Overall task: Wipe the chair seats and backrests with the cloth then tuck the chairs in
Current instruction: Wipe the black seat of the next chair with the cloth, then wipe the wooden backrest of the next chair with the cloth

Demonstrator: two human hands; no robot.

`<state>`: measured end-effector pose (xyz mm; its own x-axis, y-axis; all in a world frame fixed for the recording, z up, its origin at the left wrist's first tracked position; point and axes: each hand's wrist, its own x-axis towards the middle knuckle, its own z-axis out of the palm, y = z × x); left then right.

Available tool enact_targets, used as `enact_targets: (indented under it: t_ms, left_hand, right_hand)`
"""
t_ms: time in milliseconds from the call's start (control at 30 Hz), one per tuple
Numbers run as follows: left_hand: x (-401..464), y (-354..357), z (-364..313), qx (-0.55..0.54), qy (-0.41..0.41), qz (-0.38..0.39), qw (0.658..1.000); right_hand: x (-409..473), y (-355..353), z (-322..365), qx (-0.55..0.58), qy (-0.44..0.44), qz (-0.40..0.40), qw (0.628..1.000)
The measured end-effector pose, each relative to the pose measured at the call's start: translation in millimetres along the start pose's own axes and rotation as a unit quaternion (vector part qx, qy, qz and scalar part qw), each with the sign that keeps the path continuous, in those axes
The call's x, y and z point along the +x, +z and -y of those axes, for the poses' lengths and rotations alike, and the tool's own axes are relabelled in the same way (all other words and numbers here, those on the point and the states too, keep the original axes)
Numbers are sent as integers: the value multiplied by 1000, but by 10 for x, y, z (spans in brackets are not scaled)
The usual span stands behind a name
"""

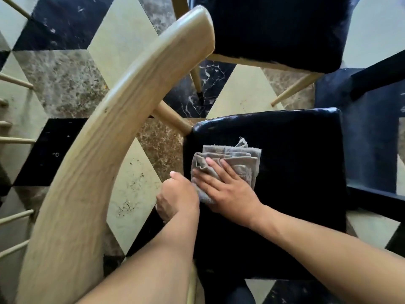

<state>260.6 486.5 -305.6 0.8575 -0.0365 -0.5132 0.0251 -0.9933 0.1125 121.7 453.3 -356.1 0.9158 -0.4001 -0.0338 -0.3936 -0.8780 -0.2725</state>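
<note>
A folded grey cloth (232,163) lies on the black padded seat (295,172) of the near chair. My right hand (228,189) presses flat on the cloth, fingers spread over it. My left hand (177,196) grips the seat's left edge, fingers curled under and out of sight. The chair's curved pale wooden backrest (114,137) sweeps from bottom left up to top centre. A second chair with a black seat (278,29) and pale wooden legs stands beyond, at the top.
The floor (122,40) is tiled in cream, brown and black marble diamonds. A dark table frame (377,80) runs along the right edge. Pale wooden spindles (15,84) of another chair show at the far left.
</note>
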Motion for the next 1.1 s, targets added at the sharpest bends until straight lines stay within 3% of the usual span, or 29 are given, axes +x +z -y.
enact_targets:
  t_ms: [100, 233, 367, 467, 534, 667, 800, 867, 967, 1100]
  left_hand:
    - [-40, 23, -120, 3, 50, 2, 999]
    - [-60, 15, -223, 5, 63, 11, 998]
    - [-42, 7, -231, 14, 88, 2, 996]
    - [-23, -50, -126, 27, 94, -5, 995]
    - [-12, -78, -32, 29, 90, -10, 995]
    - [-77, -147, -2, 47, 110, -10, 993]
    - [-267, -200, -58, 69, 182, 6, 981]
    - [-348, -212, -97, 66, 200, 22, 977]
    - [-451, -190, -167, 72, 215, 48, 973]
    - [-542, -132, -204, 89, 242, 66, 964]
  right_hand:
    - [-327, 100, 110, 7, -53, 15, 998]
    - [-167, 39, 23, 15, -19, 49, 999]
    - [309, -81, -267, 22, 95, 45, 994]
    - [583, -114, -235, 51, 245, 26, 968]
    - [624, -86, -65, 68, 294, 13, 953]
    - [348, -11, 268, 98, 293, 4, 951]
    - [-463, 63, 394, 58, 216, 5, 975]
    - [-874, 60, 288, 35, 229, 3, 973]
    - [-1393, -24, -6, 30, 379, 6, 925]
    - [-1544, -174, -425, 79, 602, -63, 792]
